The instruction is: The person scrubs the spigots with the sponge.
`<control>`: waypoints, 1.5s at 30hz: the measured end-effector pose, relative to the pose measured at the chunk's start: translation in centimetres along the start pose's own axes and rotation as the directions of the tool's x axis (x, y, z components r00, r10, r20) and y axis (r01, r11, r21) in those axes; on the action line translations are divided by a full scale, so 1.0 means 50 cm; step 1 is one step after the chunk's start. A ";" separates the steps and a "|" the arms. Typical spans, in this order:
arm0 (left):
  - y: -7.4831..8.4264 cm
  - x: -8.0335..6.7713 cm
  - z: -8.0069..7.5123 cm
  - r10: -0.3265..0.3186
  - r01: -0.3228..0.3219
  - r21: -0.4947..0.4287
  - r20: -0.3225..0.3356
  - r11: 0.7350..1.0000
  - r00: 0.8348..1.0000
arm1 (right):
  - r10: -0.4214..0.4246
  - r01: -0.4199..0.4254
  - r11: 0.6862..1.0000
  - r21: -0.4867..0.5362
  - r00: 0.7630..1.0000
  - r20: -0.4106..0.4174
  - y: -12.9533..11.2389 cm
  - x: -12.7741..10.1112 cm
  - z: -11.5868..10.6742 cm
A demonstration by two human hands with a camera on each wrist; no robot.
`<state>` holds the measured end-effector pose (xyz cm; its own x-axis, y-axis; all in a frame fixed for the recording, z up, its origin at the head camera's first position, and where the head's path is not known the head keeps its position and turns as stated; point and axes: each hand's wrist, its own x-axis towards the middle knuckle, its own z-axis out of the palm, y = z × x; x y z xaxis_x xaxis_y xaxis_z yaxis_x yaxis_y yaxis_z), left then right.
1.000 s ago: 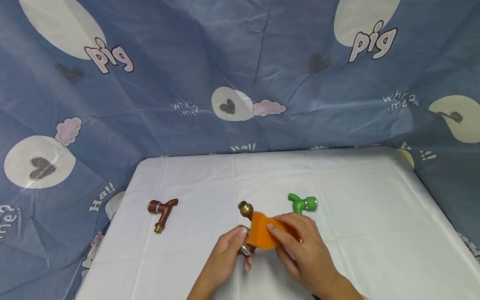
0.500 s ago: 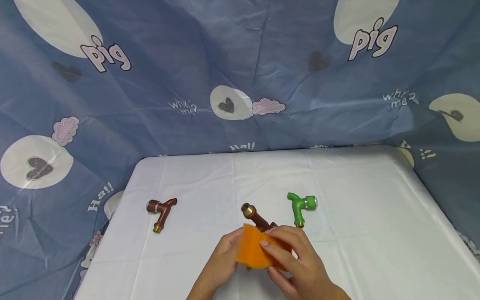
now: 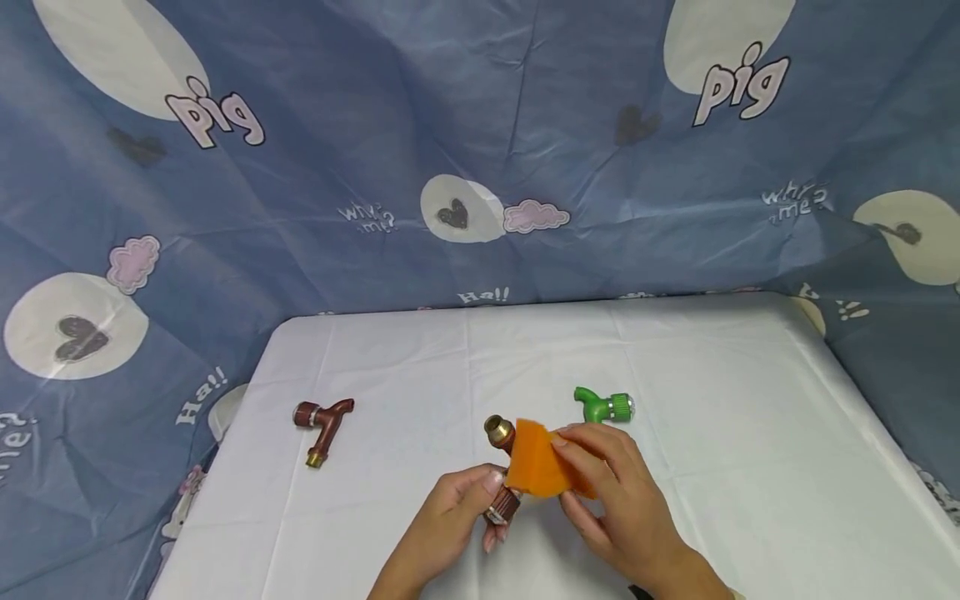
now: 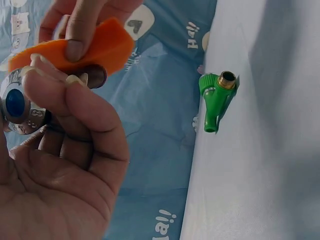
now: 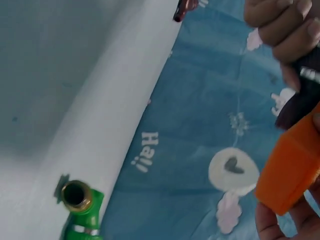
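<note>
In the head view a brown-red faucet [image 3: 503, 506] with a brass threaded end is held up over the table's near middle. My left hand [image 3: 448, 510] grips it near its ribbed knob, thumb on top. My right hand [image 3: 626, 504] pinches an orange sponge [image 3: 536, 462] against the faucet's body, hiding its middle. In the left wrist view, the knob's end with a blue centre [image 4: 15, 103] shows beside the left fingers, and the sponge [image 4: 112, 47] overlaps the spout. The right wrist view shows the sponge [image 5: 290, 165] between the right fingers, below the dark faucet spout [image 5: 295, 107].
A second brown-red faucet [image 3: 324, 427] lies on the white-covered table [image 3: 390, 367] at the left. A green faucet [image 3: 600, 406] lies just beyond the right hand, partly covered by it. A blue patterned cloth [image 3: 315, 167] hangs behind the table.
The sponge moved down over the knob half a second ago, then back up and right to the faucet's body. The knob shows again beside the left thumb. The lying faucets stayed put.
</note>
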<state>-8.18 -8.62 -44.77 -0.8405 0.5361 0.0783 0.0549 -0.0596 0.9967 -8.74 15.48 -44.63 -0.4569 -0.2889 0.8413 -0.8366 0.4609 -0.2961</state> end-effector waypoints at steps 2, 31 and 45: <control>0.001 -0.001 0.000 -0.002 0.002 0.002 0.016 1.000 1.000 | 0.041 -0.041 0.999 0.005 0.999 0.004 0.009 -0.006 -0.004; 0.008 -0.005 -0.006 -0.011 0.010 -0.037 -0.032 0.999 0.999 | 0.009 0.014 0.976 0.216 0.994 -0.108 -0.030 0.024 -0.006; 0.005 -0.011 -0.016 0.017 -0.018 -0.052 -0.025 0.998 1.000 | 0.099 -0.098 0.989 0.113 0.995 -0.004 -0.017 0.008 0.003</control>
<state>-8.14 -9.62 -44.59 -0.8527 0.5138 0.0948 0.0419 -0.1135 0.9927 -8.24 14.85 -44.10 -0.5364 -0.2379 0.8097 -0.8164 0.3894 -0.4264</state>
